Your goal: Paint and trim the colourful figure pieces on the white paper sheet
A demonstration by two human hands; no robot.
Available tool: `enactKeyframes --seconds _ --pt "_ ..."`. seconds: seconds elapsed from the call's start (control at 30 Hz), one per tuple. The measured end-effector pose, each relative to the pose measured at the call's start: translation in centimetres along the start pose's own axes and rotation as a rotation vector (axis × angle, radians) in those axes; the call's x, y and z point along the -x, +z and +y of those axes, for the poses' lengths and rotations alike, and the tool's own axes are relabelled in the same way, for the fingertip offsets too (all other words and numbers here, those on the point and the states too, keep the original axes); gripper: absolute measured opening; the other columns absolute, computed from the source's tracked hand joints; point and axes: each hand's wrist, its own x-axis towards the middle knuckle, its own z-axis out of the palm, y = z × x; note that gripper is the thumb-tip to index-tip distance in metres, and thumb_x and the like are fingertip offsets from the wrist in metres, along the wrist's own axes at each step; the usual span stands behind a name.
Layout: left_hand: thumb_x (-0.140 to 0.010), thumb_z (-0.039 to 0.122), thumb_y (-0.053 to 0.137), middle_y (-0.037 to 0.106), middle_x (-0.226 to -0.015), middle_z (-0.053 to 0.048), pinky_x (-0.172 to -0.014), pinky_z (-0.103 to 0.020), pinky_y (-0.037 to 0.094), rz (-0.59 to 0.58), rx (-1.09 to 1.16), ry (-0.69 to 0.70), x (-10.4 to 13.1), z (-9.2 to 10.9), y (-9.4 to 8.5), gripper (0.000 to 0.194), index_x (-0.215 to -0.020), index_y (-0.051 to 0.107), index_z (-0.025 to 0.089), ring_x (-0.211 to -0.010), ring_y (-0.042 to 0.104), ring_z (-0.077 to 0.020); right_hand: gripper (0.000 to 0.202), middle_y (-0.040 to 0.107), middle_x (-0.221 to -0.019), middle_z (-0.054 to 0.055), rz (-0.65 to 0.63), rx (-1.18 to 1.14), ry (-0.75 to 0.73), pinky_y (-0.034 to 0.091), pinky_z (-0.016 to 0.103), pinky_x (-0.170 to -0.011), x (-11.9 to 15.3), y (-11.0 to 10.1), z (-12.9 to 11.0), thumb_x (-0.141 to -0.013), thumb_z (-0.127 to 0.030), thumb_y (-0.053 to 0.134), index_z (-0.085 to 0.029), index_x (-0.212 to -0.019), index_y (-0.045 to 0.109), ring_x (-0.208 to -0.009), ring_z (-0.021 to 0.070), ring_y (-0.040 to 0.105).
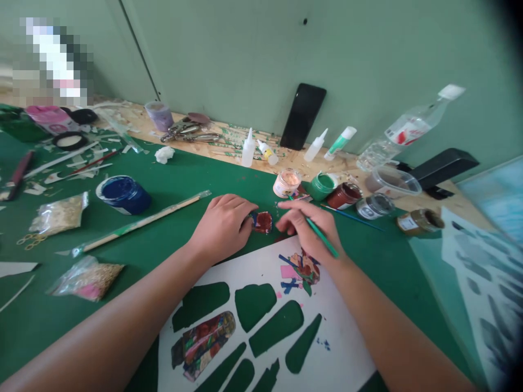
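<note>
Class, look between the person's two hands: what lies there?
The head view shows a small red-and-blue piece between the left hand and the right hand, nearer the left.

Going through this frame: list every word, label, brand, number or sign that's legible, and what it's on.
No text reads clearly.
Plastic bottle: red-and-white label, lettering too blurred.
Peach paint jar: label print too small.
Grey paint jar: label too blurred.
Brown paint jar: label too small.
Green-and-white tube: no lettering legible.
</note>
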Motion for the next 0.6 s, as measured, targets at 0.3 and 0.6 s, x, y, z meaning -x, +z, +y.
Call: enactKeyframes --seconds 0.3,0.6 --pt "-0.083 0.008 0.055 0.074 -0.110 -0.003 -0.104 -0.045 0.045 0.003 0.201 -0.172 -0.2 -0.6 -0.1 0.061 -0.141 0.043 0.019 -0.112 0.063 -0.0247 0.021 0.070 -0.115 0.010 -0.203 0.487 -0.038 0.044 0.044 -0.094 -0.9 1.5 -0.9 -0.085 -0.026 0.073 -0.022 -0.092 0.053 -0.112 0.0301 0.061" --pt "-0.085 0.015 0.055 0.072 -0.111 -0.004 -0.101 -0.043 0.047 0.003 0.228 -0.197 -0.4 -0.9 -0.5 0.058 -0.142 0.041 0.020 -0.111 0.064 -0.0256 0.037 0.062 -0.077 -0.004 -0.046 0.333 0.170 0.042 0.028 -0.060 -0.7 0.1 -1.7 -0.074 -0.033 0.071 -0.025 -0.083 0.037 -0.061 0.0145 0.054"
